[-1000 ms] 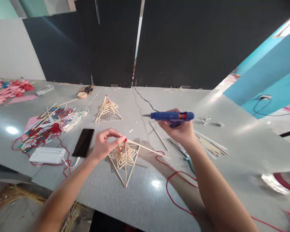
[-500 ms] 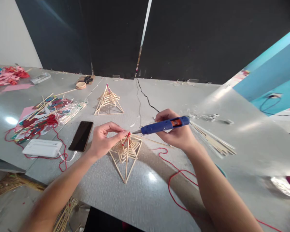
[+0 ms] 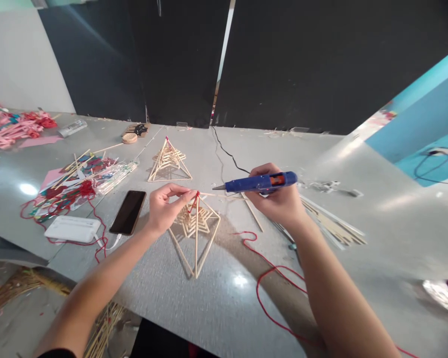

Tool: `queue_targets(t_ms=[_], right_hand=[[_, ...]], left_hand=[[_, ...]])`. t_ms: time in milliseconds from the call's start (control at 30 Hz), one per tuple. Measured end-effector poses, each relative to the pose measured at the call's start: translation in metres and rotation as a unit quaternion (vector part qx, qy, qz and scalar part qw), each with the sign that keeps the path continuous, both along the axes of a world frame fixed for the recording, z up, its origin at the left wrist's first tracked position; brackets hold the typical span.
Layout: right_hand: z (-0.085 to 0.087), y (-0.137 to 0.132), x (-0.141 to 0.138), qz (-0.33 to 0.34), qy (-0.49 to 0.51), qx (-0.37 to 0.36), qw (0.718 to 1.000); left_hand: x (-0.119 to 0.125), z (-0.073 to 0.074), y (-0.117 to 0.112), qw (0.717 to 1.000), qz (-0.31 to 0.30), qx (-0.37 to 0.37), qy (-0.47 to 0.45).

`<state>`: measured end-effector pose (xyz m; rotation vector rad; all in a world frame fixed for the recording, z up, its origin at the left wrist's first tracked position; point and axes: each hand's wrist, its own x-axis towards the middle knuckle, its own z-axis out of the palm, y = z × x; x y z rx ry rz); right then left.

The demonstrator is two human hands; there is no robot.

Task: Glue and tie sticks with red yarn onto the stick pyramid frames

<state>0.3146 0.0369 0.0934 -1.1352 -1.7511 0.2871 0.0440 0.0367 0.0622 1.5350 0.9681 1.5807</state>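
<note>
A small pyramid of thin wooden sticks [image 3: 196, 243] stands on the grey table, with red yarn [image 3: 197, 195] wound at its peak. The thumb and fingers of my left hand [image 3: 168, 206] pinch that peak. My right hand [image 3: 278, 204] is wrapped round a blue glue gun [image 3: 252, 183] whose nozzle points left, a short way to the right of the peak and apart from it. A thin pale strand stretches between peak and glue gun. Behind stands a second stick pyramid [image 3: 168, 161] with a pinkish tip.
Left of my hand lie a phone [image 3: 128, 212], a white power bank [image 3: 72, 228] and a pile of sticks and coloured scraps [image 3: 84, 179]. Loose red yarn [image 3: 259, 283] curls near my right forearm. More sticks [image 3: 334, 221] lie to the right. A black cord [image 3: 227, 153] runs behind.
The glue gun has moved up and to the right, so its nozzle has come away from the yarn-wound peak. My left hand keeps its pinch. The camera view has shifted slightly.
</note>
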Motion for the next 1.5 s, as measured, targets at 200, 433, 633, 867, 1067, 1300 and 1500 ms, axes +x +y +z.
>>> queue_targets(t_ms=[200,433,633,867,1067,1300,1500], right_hand=[[0.004,-0.001,0.004,-0.002,0.005,0.019,1.0],[0.008,-0.001,0.005,0.002,-0.003,0.023,1.0],[0.005,0.002,0.011,-0.009,-0.003,0.023,1.0],[0.002,0.005,0.013,-0.024,-0.045,0.017,0.999],[0.002,0.006,0.01,-0.023,-0.056,0.012,0.998],[-0.003,0.012,0.012,-0.031,-0.067,0.006,0.997],[0.002,0.012,0.005,-0.027,-0.069,-0.004,0.997]], left_hand=[[0.005,0.001,0.002,1.0,-0.003,-0.003,0.008],[0.019,0.005,-0.003,1.0,0.012,0.001,0.002],[0.026,0.007,0.005,1.0,0.022,0.013,0.0],[0.022,-0.009,0.013,1.0,0.018,0.003,-0.012],[0.024,-0.003,0.012,0.999,0.036,0.026,0.031],[0.024,0.01,0.02,0.993,0.03,0.069,0.094],[0.026,0.011,0.022,0.99,0.026,0.081,0.115]])
